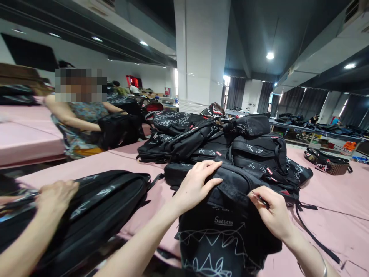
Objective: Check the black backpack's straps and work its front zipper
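working under lights (270, 55) at pink table (331, 192), left hand (198, 182) spread, right hand (272, 209) pinching backpack (219, 238)

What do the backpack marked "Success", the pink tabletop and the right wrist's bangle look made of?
Backpack: probably woven synthetic, matte black; it creases softly and barely shines.
Tabletop: perhaps cloth or thin sheeting, dull pink; wrinkle-like lines show.
Bangle: likely metal, silvery, polished; bright highlight.

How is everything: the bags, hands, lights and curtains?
"Success" backpack: lettering facing the camera; zipped or not, unclear.
Left hand: on the backpack, thumb and fingers apart.
Right hand: pinching at the backpack's edge.
Bag pile: heaped on the pink table.
Left-side bag: lying down, another person's hand on it.
Ceiling lights: lit.
Curtains: hanging.
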`<state>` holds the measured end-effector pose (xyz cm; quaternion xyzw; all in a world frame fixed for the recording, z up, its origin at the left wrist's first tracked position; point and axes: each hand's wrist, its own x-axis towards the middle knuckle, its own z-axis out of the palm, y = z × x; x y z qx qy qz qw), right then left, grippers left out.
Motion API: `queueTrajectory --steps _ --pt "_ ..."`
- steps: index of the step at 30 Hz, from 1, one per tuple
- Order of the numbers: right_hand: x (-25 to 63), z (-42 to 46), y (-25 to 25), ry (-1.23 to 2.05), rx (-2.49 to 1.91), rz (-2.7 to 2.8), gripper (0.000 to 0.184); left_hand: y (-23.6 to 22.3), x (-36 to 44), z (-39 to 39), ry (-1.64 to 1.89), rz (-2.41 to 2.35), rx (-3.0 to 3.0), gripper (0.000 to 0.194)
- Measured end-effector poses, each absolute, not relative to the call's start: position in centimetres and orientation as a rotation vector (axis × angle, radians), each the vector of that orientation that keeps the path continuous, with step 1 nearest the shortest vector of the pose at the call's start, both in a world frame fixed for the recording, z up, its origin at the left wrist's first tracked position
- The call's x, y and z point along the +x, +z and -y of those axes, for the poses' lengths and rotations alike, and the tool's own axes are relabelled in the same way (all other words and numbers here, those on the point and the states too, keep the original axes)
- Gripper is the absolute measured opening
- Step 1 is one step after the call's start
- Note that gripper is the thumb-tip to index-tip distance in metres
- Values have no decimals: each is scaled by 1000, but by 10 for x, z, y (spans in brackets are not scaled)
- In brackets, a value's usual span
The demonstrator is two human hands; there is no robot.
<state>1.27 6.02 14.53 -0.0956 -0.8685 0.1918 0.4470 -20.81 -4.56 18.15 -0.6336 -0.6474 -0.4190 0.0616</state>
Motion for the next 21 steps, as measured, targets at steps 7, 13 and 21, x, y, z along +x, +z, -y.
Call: queueTrajectory --steps 7,13,21 --pt "2 -51 158 315 -388 2225 43 177 -209 41 -1615 1749 -1953 2" --pt "-5 -46 137 131 -410 2242 54 147 -209 44 -1487 1222 -1887 17" --pt "-14 -48 110 -340 -71 1953 29 123 -208 43 -1382 1055 -1717 20"
